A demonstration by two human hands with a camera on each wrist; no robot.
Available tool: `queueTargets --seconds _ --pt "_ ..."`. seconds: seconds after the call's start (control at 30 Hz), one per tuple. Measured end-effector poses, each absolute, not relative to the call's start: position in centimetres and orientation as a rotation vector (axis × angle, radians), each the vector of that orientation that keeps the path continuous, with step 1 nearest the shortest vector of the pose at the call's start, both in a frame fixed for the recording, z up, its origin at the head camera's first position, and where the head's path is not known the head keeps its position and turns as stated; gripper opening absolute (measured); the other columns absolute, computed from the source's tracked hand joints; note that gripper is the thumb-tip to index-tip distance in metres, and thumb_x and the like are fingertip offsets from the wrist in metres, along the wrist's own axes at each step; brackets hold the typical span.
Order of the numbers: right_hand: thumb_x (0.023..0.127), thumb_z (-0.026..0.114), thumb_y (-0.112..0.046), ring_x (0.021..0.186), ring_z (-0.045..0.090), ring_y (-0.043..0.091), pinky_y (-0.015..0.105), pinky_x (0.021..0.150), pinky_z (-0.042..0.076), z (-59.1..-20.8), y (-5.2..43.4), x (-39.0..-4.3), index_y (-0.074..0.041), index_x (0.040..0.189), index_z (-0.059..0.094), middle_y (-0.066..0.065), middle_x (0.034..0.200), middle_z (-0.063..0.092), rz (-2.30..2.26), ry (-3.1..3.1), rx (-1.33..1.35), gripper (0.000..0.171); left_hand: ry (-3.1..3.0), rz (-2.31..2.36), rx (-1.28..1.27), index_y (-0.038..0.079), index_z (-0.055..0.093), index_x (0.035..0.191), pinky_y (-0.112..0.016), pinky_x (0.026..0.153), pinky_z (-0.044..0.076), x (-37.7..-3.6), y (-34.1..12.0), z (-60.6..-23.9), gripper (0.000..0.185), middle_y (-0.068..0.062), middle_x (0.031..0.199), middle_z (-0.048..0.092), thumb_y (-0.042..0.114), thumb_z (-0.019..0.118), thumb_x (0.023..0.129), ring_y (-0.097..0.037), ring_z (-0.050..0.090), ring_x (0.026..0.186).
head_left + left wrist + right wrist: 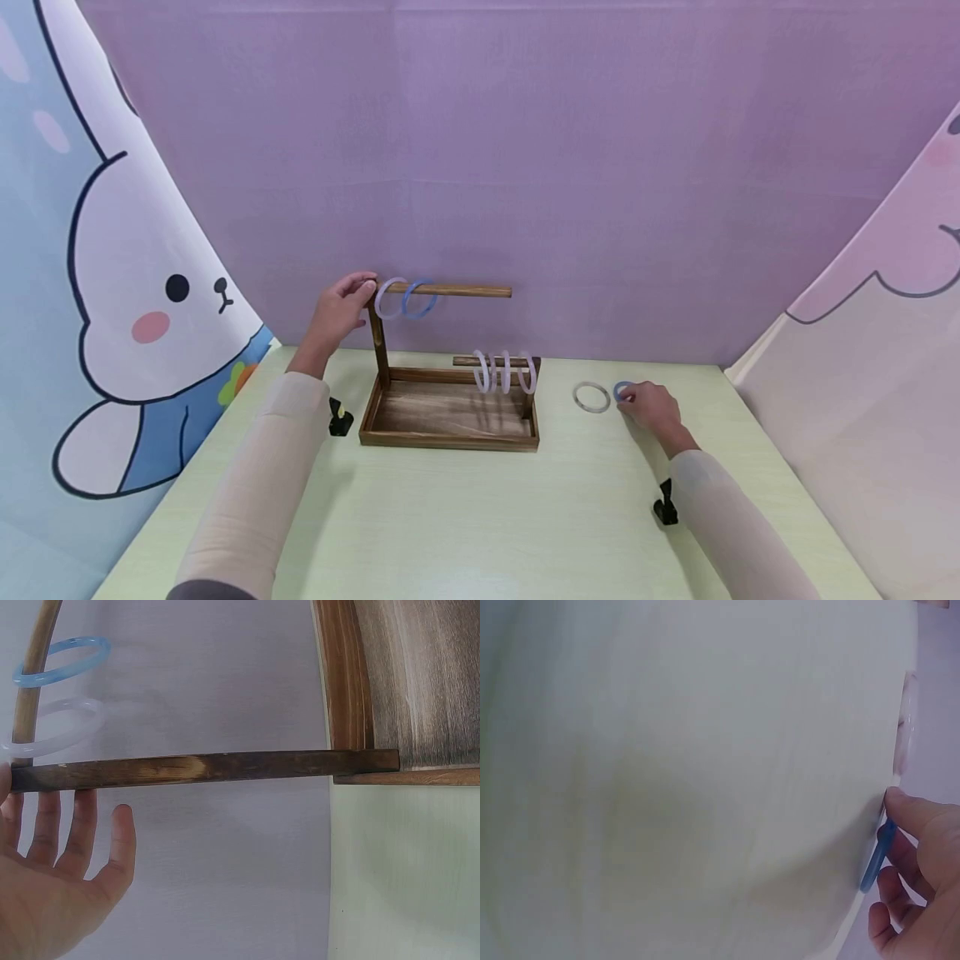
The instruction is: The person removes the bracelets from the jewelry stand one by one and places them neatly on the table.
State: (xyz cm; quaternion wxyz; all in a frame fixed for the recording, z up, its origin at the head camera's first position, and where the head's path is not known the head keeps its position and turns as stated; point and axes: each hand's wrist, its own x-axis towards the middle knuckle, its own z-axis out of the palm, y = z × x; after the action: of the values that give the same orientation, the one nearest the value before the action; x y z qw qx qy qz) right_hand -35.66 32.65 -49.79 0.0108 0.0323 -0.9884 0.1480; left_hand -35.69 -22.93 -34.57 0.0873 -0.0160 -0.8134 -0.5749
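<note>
My left hand (341, 312) holds the upper left corner of a wooden bangle rack (450, 442), thumb and fingers at the top of its tall post (225, 766). Close to it, a pale lavender bangle (56, 744) and a blue bangle (64, 675) hang on the upper bar (476, 291). On the right of the table, my right hand (652, 408) pinches another blue bangle (877, 859) between thumb and fingers, low over the tabletop. A clear, greyish bangle (592, 412) lies flat just left of that hand.
Several pale purple bangles (506, 372) hang on the rack's short lower bar (463, 362), above its shallow tray. The pale table (450, 525) ends at a purple backdrop (600, 167). Printed cloth hangs at both sides. Black wrist devices (665, 504) sit beside the sleeves.
</note>
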Motion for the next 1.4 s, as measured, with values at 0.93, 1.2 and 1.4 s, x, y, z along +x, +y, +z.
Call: queueTargets --seconds 0.93,1.2,1.4 --pt "0.091 0.074 -0.023 0.084 0.065 0.026 0.030 0.063 0.047 -49.9 33.0 -35.5 -0.007 0.110 0.078 0.013 0.100 0.075 0.570 -3.086 0.110 0.025 -2.413 -1.713 -0.044 0.019 0.055 0.145 -0.059 0.104 0.051 -35.6 -22.7 -34.5 0.051 -0.012 0.141 0.056 0.050 0.051 0.105 -0.029 0.053 0.128" --pt "0.094 0.070 -0.024 0.086 0.064 0.025 0.028 0.063 0.046 -48.9 32.4 -35.3 -0.010 0.113 0.078 0.014 0.103 0.074 0.604 -3.055 0.107 0.025 -2.421 -1.716 -0.045 0.020 0.054 0.146 -0.059 0.104 0.050 -35.4 -22.7 -34.3 0.052 -0.012 0.143 0.055 0.051 0.050 0.104 -0.029 0.052 0.128" --pt "0.098 0.066 -0.025 0.090 0.069 0.028 0.034 0.069 0.051 -47.5 31.2 -35.5 -0.008 0.109 0.078 0.014 0.103 0.077 0.649 -2.931 0.165 0.024 -2.431 -1.716 -0.045 0.021 0.053 0.147 -0.059 0.104 0.050 -35.4 -22.7 -34.3 0.052 -0.012 0.144 0.054 0.051 0.050 0.105 -0.029 0.052 0.130"
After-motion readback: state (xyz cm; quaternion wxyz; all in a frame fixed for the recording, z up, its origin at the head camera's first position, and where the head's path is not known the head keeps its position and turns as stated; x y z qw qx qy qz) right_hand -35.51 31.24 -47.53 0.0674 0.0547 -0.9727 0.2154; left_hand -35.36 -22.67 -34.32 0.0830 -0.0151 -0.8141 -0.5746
